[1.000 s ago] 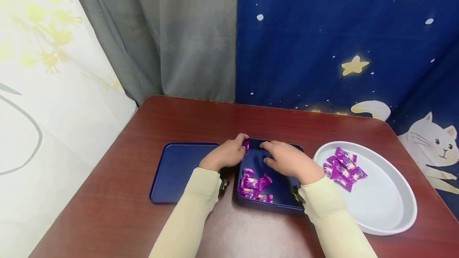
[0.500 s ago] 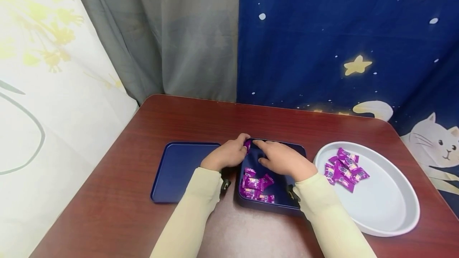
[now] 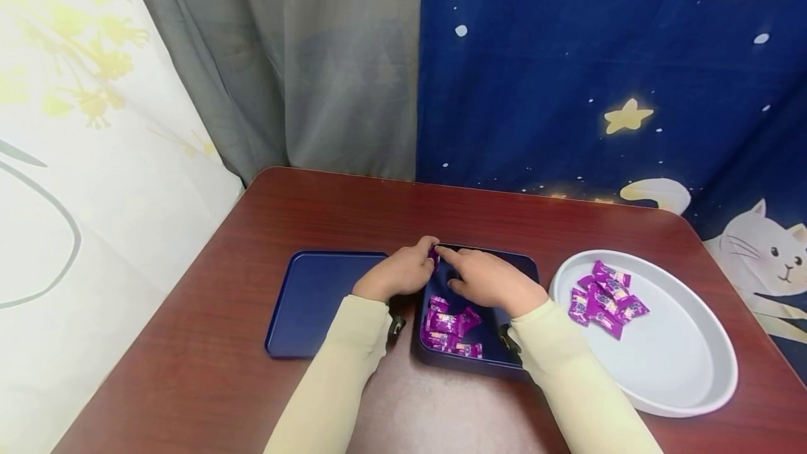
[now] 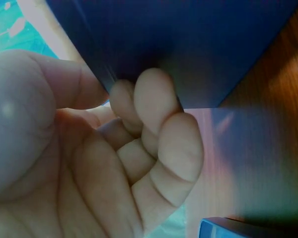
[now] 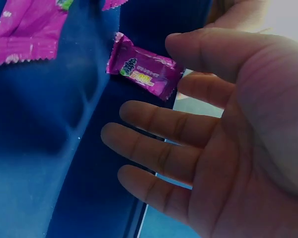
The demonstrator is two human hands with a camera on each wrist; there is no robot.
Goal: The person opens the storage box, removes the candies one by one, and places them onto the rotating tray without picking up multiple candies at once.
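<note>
An open dark blue box sits mid-table with several purple wrapped candies near its front. One more purple candy lies in the box's far left corner. My left hand grips the box's left wall, fingers curled on the outside and thumb over the rim. My right hand reaches across the box with its fingers stretched out. Its thumb and index fingertip sit at the end of that corner candy.
The box's blue lid lies flat to the left, touching the box. A white oval plate on the right holds several purple candies. Curtains hang behind the table's far edge.
My right hand has slid left across the box until its fingertips reach the corner candy. The left hand, box and plate have stayed put.
</note>
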